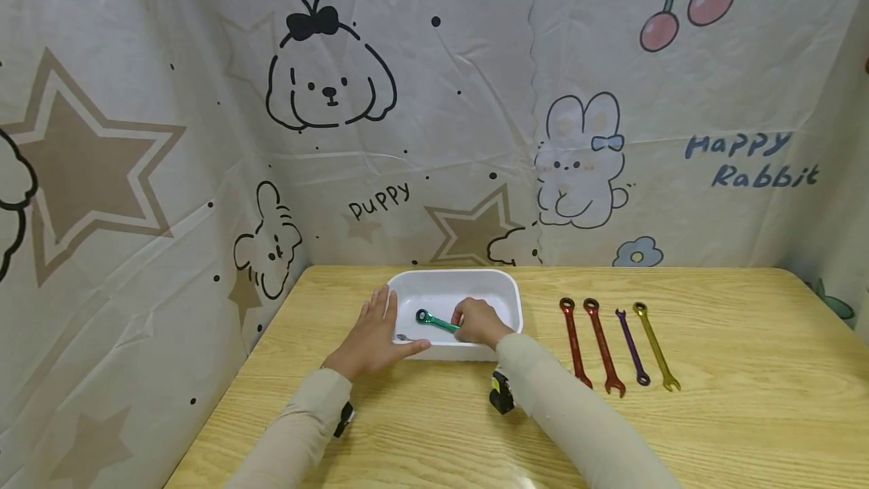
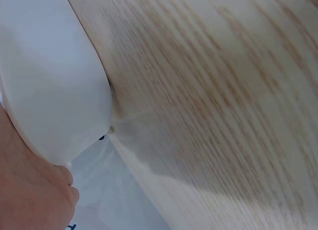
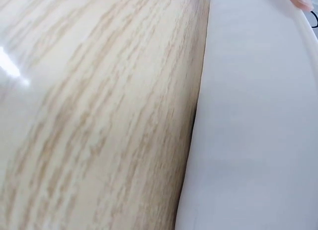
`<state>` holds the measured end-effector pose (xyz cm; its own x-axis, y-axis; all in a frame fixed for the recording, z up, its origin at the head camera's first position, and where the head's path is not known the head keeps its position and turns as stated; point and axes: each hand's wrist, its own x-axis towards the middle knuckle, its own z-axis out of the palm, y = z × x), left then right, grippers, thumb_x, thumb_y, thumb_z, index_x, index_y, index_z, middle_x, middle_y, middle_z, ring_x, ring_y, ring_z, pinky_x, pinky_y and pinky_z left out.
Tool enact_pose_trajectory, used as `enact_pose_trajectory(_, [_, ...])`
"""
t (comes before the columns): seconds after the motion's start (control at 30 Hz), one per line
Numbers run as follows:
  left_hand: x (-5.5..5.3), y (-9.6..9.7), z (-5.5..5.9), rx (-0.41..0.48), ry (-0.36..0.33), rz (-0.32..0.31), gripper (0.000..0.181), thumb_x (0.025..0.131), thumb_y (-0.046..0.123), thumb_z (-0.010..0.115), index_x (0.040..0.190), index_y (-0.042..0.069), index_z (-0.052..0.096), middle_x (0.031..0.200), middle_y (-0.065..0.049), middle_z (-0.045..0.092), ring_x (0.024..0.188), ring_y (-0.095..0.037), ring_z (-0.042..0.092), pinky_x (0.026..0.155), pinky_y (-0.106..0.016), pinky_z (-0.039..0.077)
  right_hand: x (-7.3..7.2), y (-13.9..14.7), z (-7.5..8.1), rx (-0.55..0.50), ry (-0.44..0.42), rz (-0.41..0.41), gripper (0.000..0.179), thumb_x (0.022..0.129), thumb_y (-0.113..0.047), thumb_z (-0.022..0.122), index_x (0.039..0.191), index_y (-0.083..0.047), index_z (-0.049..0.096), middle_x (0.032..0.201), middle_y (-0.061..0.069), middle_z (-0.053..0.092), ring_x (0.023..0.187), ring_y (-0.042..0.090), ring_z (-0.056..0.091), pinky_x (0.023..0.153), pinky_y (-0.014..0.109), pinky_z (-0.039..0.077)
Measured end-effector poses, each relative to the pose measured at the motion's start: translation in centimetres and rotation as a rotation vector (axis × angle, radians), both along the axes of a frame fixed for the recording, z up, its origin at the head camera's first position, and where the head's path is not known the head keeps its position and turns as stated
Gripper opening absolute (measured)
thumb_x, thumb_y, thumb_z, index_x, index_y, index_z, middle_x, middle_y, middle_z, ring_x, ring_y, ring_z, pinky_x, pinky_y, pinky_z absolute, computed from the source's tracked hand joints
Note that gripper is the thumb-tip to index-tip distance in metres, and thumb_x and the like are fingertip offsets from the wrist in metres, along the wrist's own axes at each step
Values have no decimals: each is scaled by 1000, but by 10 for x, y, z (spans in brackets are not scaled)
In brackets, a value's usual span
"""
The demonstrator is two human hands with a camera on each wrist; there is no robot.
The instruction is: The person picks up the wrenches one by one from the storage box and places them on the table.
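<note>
A white plastic tub (image 1: 509,293) stands near the back of the table. My right hand (image 1: 480,323) reaches into it and pinches the end of a green ratchet wrench (image 1: 437,321), whose ring end points left. Spread over the tub's front left corner, my left hand (image 1: 373,338) has straight fingers along the left side and its thumb at the front rim. Near that thumb, the tip of a small silvery tool (image 1: 402,337) shows inside the tub; the rest is hidden by the front wall. The left wrist view catches part of the left hand (image 2: 37,190) against the tub's outer wall (image 2: 59,81).
To the right of the tub lie two red wrenches (image 1: 573,342) (image 1: 603,345), a purple wrench (image 1: 633,345) and a yellow wrench (image 1: 655,345), roughly side by side on the wooden table (image 1: 747,383). A printed cloth (image 1: 468,119) hangs behind and at the left.
</note>
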<state>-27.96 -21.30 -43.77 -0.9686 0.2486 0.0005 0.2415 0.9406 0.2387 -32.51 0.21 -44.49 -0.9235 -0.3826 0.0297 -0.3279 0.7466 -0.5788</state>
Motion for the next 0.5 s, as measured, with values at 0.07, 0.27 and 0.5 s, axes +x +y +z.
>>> enact_pose_trajectory(0.07, [0,0,0,-11,-8,5,120,77,83,44,151,-2,5,159,-21,-3,147,-33,-3,119,-44,3,-1,-1,-1,0,-3,0,13,66,4,72,76,-5,68,72,2,61,68,18,53,65,31,44])
enact_pose_trajectory(0.27, [0,-1,-1,-10,6,6,120,77,83,44,151,-3,7,159,-21,0,147,-33,-1,119,-44,5,-19,0,-20,-21,11,34,15,65,2,71,72,-11,66,71,2,61,67,19,54,64,33,45])
enact_pose_trajectory(0.5, [1,1,0,-6,11,0,119,77,83,44,151,-4,8,159,-22,0,147,-34,1,119,-45,6,-6,3,-2,-19,-45,-3,13,68,-1,76,75,-9,68,70,2,61,68,18,54,65,33,44])
